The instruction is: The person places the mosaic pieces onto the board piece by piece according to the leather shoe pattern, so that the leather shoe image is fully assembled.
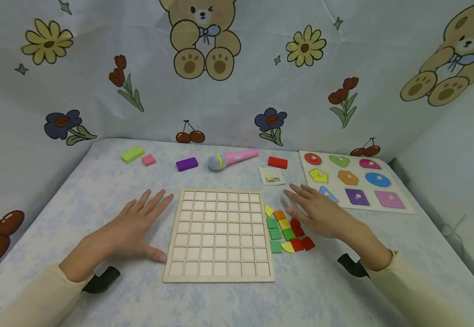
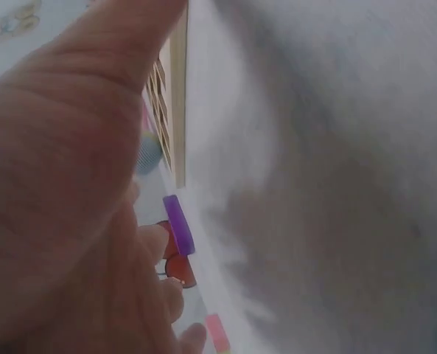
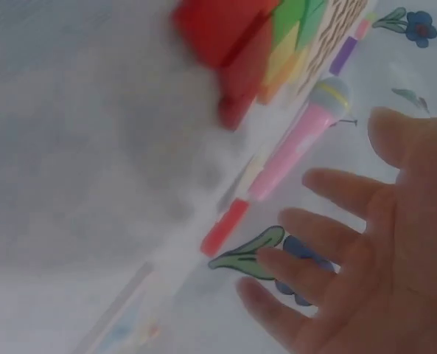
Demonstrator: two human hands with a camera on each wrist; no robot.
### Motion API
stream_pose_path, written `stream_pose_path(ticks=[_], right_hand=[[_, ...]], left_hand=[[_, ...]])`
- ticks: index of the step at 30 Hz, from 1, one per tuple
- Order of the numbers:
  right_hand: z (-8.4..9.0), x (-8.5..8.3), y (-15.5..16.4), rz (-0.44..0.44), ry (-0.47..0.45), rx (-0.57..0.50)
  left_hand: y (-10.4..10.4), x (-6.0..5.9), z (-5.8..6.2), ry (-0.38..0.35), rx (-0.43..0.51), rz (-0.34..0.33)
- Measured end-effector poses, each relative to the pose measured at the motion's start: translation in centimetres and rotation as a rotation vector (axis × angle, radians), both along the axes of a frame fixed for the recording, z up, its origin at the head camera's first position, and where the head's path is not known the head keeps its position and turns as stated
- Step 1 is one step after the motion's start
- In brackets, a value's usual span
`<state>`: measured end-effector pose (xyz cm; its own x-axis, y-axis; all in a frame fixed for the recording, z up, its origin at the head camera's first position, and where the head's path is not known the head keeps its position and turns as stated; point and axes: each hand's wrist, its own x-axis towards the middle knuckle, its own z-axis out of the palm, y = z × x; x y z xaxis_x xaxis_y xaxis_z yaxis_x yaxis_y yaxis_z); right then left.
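A square wooden grid board (image 1: 220,236) with pale cells lies in the middle of the table. My left hand (image 1: 132,229) spreads its fingers at the board's left side, the thumb tip right by the edge; nothing is in it. Against the board's right side lies a cluster of small coloured tiles, among them green squares (image 1: 275,234), red tiles (image 1: 297,244) and a yellow quarter-round piece (image 1: 288,247). Just beyond these tiles my right hand (image 1: 320,211) hovers with fingers extended, holding nothing. A small printed pattern card (image 1: 272,176) lies behind the right hand.
Along the back lie a light green block (image 1: 132,155), a pink block (image 1: 149,160), a purple block (image 1: 186,164), a pink toy microphone (image 1: 237,157) and a red block (image 1: 278,162). A shape puzzle board (image 1: 367,181) occupies the back right. A printed cloth (image 1: 229,109) hangs behind the table.
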<state>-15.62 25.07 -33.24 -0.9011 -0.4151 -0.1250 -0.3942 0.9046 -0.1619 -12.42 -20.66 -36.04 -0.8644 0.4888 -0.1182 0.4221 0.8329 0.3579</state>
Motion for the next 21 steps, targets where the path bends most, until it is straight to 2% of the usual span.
stream_pose_path(ticks=[5, 15, 21], right_hand=[[0.0, -0.6, -1.6, 0.028, -0.077, -0.036], [-0.4, -2.8, -3.7, 0.092, -0.18, -0.175], [-1.0, -3.4, -4.3, 0.048, -0.203, -0.188]], left_hand=[[0.7, 0.1, -0.1, -0.025, 0.023, -0.037], [1.2, 0.2, 0.2, -0.154, 0.003, -0.026], [1.4, 0.3, 0.3, -0.159, -0.022, -0.03]])
